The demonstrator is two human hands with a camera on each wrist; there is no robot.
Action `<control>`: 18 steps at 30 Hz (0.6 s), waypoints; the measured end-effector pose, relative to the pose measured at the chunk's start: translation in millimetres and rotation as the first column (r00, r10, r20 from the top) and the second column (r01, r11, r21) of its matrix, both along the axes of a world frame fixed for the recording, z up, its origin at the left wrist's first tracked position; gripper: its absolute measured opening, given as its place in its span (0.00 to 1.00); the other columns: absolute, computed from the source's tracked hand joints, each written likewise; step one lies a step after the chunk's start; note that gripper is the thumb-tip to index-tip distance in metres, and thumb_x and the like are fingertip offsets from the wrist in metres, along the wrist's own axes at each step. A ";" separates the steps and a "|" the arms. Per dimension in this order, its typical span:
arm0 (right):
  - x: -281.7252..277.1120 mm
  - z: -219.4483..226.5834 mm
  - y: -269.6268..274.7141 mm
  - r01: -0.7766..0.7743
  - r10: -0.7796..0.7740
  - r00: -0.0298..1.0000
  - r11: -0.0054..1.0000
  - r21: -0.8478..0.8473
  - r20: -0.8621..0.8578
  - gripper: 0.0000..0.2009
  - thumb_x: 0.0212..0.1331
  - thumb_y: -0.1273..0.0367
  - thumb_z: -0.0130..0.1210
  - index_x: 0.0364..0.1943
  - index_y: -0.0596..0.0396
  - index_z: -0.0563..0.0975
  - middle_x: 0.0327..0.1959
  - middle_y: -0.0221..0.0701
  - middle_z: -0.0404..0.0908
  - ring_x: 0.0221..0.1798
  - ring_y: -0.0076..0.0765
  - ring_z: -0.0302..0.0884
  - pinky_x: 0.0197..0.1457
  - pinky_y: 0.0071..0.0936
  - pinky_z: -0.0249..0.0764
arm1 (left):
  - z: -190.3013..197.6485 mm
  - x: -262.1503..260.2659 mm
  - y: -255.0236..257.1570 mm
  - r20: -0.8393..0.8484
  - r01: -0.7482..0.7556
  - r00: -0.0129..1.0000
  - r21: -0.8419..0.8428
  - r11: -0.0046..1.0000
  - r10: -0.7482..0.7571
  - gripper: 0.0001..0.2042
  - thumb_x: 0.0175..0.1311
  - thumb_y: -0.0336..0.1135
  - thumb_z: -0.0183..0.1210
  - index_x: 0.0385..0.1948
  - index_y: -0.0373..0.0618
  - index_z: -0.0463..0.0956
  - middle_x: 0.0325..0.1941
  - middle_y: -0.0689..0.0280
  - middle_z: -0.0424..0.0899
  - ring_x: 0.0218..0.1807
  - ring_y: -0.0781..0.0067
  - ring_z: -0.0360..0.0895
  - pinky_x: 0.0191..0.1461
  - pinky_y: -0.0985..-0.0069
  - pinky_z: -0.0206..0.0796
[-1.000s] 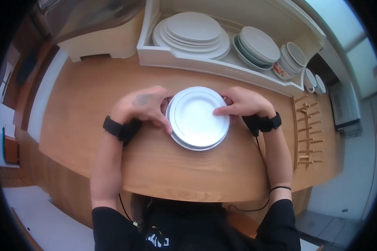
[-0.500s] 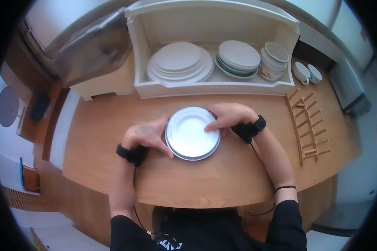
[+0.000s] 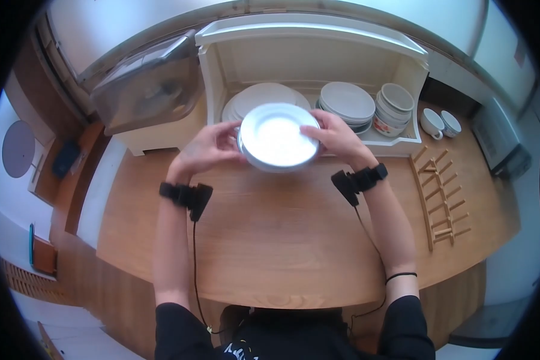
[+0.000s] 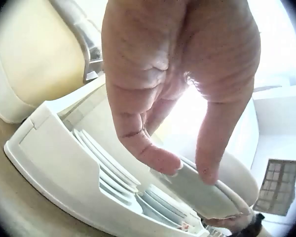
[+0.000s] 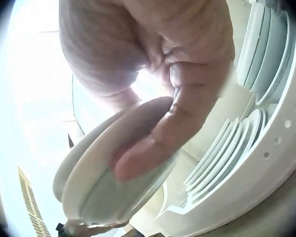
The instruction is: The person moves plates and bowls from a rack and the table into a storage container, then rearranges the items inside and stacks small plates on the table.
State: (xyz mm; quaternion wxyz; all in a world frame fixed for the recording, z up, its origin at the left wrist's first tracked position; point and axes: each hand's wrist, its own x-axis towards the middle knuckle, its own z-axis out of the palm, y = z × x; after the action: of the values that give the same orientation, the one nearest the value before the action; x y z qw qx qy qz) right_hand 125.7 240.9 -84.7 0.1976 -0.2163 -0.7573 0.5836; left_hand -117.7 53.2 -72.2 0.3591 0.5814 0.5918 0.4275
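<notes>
A small stack of white plates (image 3: pixel 279 137) is held up over the table, before the white cabinet (image 3: pixel 222 66). On its left edge the left hand (image 3: pixel 207 147) grips it; in the left wrist view, that hand's (image 4: pixel 172 74) thumb and fingers pinch the rim of the plates (image 4: pixel 195 190). From the right side the right hand (image 3: pixel 337 139) holds the stack, thumb on the top plate. Seen from the right wrist, the right hand's (image 5: pixel 163 84) fingers curl under the plates (image 5: pixel 108 173).
Inside the cabinet stand large plates (image 3: pixel 264 96), a second plate stack (image 3: pixel 348 102) and stacked bowls (image 3: pixel 396 102). Two cups (image 3: pixel 432 123) and a wooden peg rack (image 3: pixel 441 198) are at the right. A covered box (image 3: pixel 150 90) stands back left on the wooden table (image 3: pixel 270 240).
Both hands have raised the plate stack off the table and carried it away from the body, up to the front of the cabinet. The head view has tilted up.
</notes>
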 end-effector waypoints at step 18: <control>-102.3 -11.3 69.2 0.267 -0.292 0.956 0.910 0.319 0.033 0.23 0.56 0.61 0.59 0.44 0.73 0.78 0.29 0.52 0.84 0.28 0.48 0.86 0.38 0.40 0.83 | 15.0 -30.2 129.1 -0.624 -0.498 0.705 -0.098 0.862 0.336 0.25 0.52 0.44 0.58 0.39 0.24 0.81 0.39 0.40 0.85 0.45 0.47 0.84 0.54 0.63 0.71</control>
State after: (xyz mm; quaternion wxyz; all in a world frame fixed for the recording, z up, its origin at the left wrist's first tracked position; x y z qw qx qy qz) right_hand 23.4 310.2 -96.0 0.2801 -0.3118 -0.8081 0.4138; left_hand -148.0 182.3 -57.2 0.1237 0.4816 0.8404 0.2158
